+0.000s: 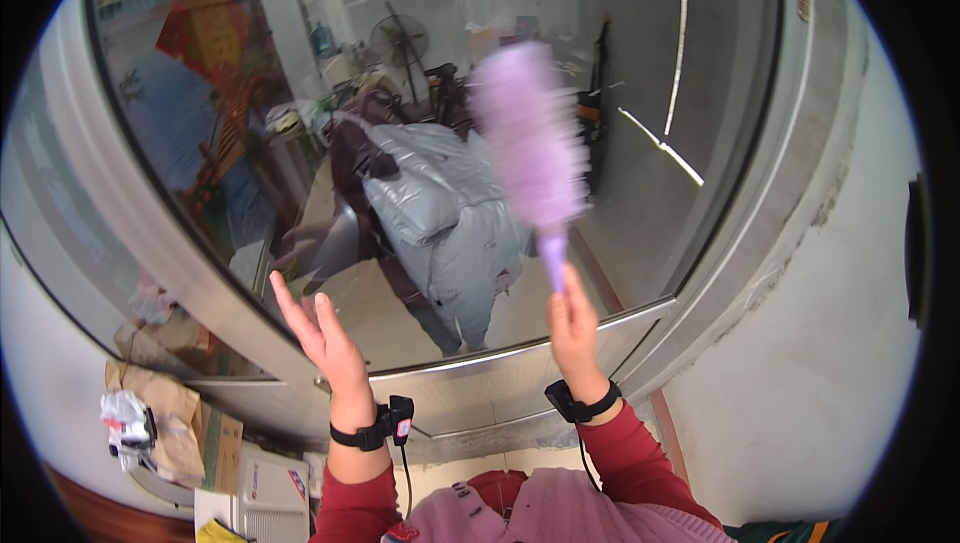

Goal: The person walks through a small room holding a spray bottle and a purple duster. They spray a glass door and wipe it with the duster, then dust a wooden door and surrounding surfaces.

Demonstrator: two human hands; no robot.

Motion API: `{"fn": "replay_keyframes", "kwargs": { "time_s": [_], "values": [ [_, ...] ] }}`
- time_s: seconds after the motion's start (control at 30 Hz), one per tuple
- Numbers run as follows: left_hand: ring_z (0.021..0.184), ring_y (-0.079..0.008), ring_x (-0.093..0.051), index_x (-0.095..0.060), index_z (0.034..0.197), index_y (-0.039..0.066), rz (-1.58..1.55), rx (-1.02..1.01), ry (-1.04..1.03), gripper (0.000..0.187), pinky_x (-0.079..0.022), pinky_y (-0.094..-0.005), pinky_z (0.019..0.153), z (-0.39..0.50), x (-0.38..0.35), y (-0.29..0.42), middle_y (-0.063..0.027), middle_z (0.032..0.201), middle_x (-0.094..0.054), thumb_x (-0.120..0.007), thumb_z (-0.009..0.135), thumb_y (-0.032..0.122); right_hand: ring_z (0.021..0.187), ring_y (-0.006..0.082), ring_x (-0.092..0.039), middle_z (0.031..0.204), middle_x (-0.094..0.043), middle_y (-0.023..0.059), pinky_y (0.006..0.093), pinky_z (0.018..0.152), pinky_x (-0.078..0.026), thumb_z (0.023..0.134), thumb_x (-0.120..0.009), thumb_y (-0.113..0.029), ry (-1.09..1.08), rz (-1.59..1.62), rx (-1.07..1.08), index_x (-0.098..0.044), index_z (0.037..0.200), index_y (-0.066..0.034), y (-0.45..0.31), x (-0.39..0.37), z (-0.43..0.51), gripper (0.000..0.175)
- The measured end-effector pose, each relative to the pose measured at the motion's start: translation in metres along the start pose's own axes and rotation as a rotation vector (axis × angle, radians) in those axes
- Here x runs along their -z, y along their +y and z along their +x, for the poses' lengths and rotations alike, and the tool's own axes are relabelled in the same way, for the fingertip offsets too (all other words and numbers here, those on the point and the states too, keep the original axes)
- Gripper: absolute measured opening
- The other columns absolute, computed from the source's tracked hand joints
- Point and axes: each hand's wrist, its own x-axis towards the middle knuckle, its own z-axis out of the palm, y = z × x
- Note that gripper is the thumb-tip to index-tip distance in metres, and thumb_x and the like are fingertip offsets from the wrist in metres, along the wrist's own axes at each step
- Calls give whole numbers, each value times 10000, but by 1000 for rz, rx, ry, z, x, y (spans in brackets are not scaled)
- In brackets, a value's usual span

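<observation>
My right hand (574,329) grips the handle of a purple fluffy duster (525,138). Its head is blurred and stands upright before a large glass pane (637,243); whether it touches the glass I cannot tell. My left hand (326,344) is raised with fingers apart and holds nothing, near the metal frame (187,243) on the left side of the pane. A grey padded jacket (442,213) and a standing fan (399,40) show in the glass, mixed with reflections. Each wrist wears a black strap with a small device and a cable.
At lower left stand a brown paper bag (169,423), a cardboard box (223,453) and a white Gree unit (274,490). A plastic bag (127,423) lies on top, and a yellow item (219,533) is below. A pale wall (810,393) rises at right.
</observation>
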Motion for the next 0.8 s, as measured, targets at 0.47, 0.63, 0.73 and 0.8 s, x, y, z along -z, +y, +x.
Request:
{"fn": "replay_keyframes", "kwargs": {
  "time_s": [0.47, 0.63, 0.73, 0.8],
  "values": [
    [1510, -264, -240, -227, 1588, 67, 68, 200, 133, 595, -253, -435, 1210, -40, 89, -48, -137, 1643, -235, -466, 1047, 134, 712, 104, -529, 816, -574, 6, 259, 651, -434, 1014, -555, -98, -334, -114, -94, -555, 1425, -55, -39, -25, 12, 414],
    [1527, -273, -199, -207, 1594, 63, 22, 268, 174, 613, -215, -402, 1216, -42, 103, -55, -159, 1654, -202, -473, 1046, 136, 724, 171, -552, 828, -589, 24, 311, 655, -455, 1014, -562, -112, -330, 22, -142, -544, 1432, -85, -32, -69, -17, 418],
    [1531, -269, -190, -202, 1596, 64, 23, 286, 184, 621, -214, -398, 1215, -44, 109, -59, -155, 1657, -195, -478, 1044, 134, 682, 327, -597, 757, -597, 102, 430, 603, -476, 931, -659, -174, -809, -479, 136, -649, 1333, -246, -13, -69, -63, 408],
    [1531, -266, -188, -204, 1596, 66, 29, 294, 174, 622, -218, -402, 1214, -46, 110, -59, -150, 1658, -194, -481, 1042, 129, 658, 320, -596, 726, -578, 103, 445, 585, -469, 920, -671, -215, -936, -671, 165, -671, 1298, -260, -2, -51, -77, 380]
  ]
}}
